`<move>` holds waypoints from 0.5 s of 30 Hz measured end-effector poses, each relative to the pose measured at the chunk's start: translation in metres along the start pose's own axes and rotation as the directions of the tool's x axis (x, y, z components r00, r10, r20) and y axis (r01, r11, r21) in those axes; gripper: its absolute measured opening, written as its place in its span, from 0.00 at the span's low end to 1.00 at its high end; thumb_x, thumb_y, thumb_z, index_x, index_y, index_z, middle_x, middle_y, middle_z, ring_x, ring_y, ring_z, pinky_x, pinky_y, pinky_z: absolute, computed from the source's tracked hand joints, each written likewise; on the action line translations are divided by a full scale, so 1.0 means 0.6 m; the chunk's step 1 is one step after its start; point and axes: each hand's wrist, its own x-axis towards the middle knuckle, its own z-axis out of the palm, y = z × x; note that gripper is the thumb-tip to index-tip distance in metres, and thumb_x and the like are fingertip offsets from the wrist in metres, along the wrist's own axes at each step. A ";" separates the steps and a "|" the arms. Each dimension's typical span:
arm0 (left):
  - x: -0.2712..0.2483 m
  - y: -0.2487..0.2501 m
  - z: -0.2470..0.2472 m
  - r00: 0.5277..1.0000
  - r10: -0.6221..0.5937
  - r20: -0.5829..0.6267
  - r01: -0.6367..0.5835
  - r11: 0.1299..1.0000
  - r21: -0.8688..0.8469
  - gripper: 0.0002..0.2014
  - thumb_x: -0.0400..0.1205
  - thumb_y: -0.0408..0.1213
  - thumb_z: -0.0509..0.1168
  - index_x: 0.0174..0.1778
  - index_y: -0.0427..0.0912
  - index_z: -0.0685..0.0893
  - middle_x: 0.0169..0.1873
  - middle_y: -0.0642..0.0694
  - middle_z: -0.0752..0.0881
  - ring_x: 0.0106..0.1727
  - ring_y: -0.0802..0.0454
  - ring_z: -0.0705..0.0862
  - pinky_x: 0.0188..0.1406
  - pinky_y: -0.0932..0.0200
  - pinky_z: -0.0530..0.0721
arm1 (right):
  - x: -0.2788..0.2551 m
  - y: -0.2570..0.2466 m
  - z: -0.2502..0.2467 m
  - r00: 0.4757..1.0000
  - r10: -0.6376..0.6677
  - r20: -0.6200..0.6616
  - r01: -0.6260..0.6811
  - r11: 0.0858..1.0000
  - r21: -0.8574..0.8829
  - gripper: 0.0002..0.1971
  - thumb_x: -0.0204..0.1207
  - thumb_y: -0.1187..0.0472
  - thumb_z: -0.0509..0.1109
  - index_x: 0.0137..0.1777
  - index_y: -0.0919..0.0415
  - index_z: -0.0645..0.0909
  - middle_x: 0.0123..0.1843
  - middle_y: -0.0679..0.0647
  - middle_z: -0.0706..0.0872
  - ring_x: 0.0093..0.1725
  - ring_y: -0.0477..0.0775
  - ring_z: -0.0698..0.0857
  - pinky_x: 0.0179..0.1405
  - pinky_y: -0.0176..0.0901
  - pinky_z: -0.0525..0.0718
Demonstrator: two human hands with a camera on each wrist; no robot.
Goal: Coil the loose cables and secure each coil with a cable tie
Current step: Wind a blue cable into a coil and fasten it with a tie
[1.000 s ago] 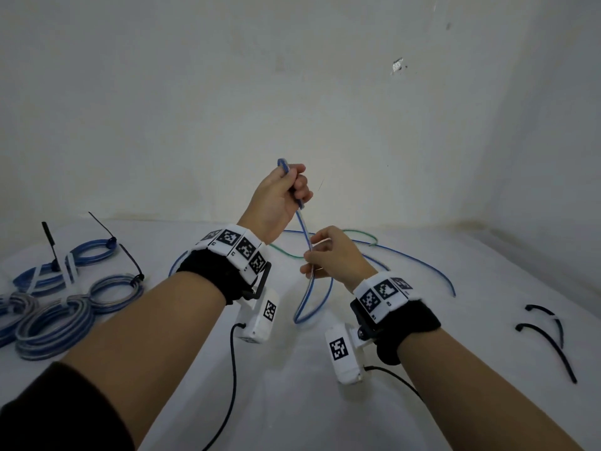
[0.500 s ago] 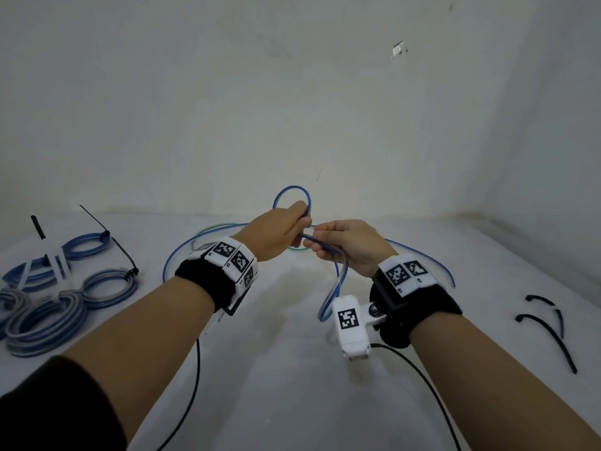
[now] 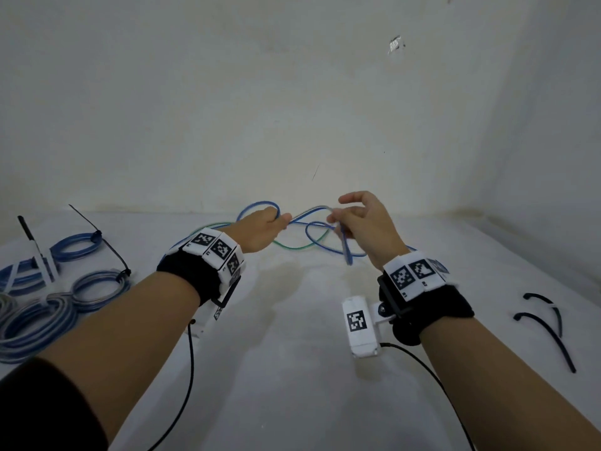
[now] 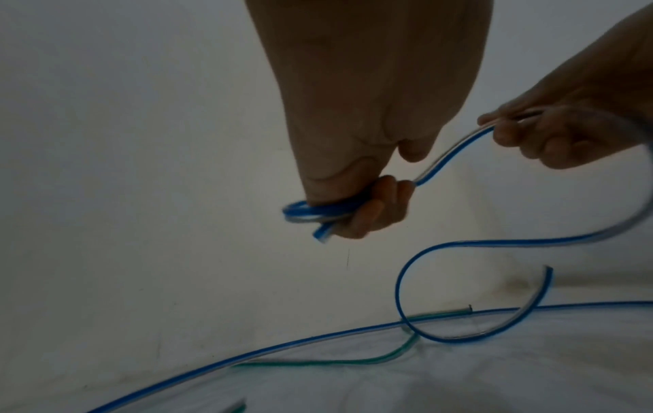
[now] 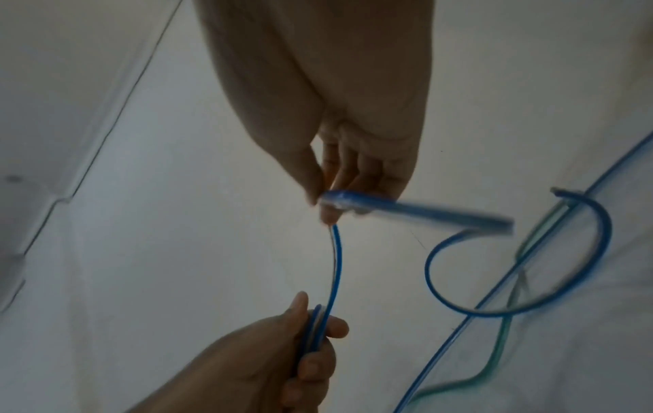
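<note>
Coiling proceeds on the blue cable (image 3: 310, 212), held above the tabletop (image 3: 292, 369): the left hand (image 3: 260, 231) grips the started loops, the right hand (image 3: 364, 222) pinches the feed. The cable looks light, springy and smooth; grip at the loop crossing. A green cable (image 3: 292, 247) crosses beneath the blue cable and may snag. Finished coils (image 3: 58, 288) lie far left of it, black cable ties (image 3: 546, 327) far right.

Finished coils (image 3: 48, 297) lay at the table's (image 3: 292, 402) far left, two loose cable ties (image 3: 546, 333) at its far right. Between them, toward the back wall (image 3: 292, 109), the loose cables (image 3: 305, 249) sprawled, crossing one another.
</note>
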 end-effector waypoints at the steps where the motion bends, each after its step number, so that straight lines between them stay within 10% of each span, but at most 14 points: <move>1: -0.003 0.002 0.004 0.999 0.017 0.048 -0.014 0.999 -0.047 0.17 0.88 0.47 0.49 0.49 0.37 0.75 0.47 0.45 0.81 0.41 0.52 0.77 0.45 0.60 0.77 | 0.009 0.002 0.000 0.996 -0.062 -0.063 0.058 0.996 -0.072 0.04 0.79 0.69 0.64 0.50 0.61 0.76 0.40 0.57 0.87 0.35 0.54 0.82 0.40 0.41 0.83; 3: -0.009 0.011 0.009 0.994 0.027 0.104 -0.016 0.994 -0.107 0.13 0.88 0.41 0.51 0.47 0.38 0.76 0.37 0.48 0.78 0.32 0.55 0.73 0.29 0.70 0.73 | 0.022 0.010 -0.001 0.972 -0.201 -0.126 0.142 0.918 -0.370 0.06 0.81 0.64 0.64 0.48 0.57 0.82 0.48 0.54 0.85 0.49 0.54 0.82 0.53 0.44 0.80; 6: -0.013 0.020 0.011 0.995 0.024 0.102 -0.001 0.974 -0.225 0.14 0.88 0.40 0.52 0.43 0.40 0.79 0.29 0.48 0.73 0.26 0.54 0.69 0.23 0.66 0.68 | 0.021 0.018 -0.006 0.901 -0.423 -0.100 0.174 0.562 -0.809 0.13 0.79 0.57 0.65 0.62 0.48 0.82 0.69 0.55 0.73 0.71 0.59 0.67 0.70 0.53 0.60; 10: -0.021 0.040 0.003 0.981 0.078 0.176 0.012 0.885 -0.465 0.14 0.89 0.39 0.51 0.45 0.38 0.78 0.24 0.50 0.70 0.18 0.60 0.65 0.20 0.69 0.65 | 0.020 0.039 -0.005 0.853 -0.516 0.082 0.225 0.221 -0.949 0.44 0.73 0.66 0.67 0.83 0.45 0.47 0.84 0.63 0.41 0.82 0.67 0.41 0.76 0.69 0.43; 15: -0.033 0.056 -0.010 0.930 0.190 0.315 0.015 0.837 -0.547 0.17 0.89 0.40 0.48 0.44 0.39 0.79 0.18 0.55 0.65 0.19 0.59 0.61 0.20 0.69 0.60 | 0.035 0.056 -0.012 0.883 -0.456 0.111 0.201 0.152 -0.968 0.53 0.71 0.66 0.71 0.82 0.44 0.35 0.82 0.66 0.29 0.80 0.71 0.29 0.73 0.77 0.39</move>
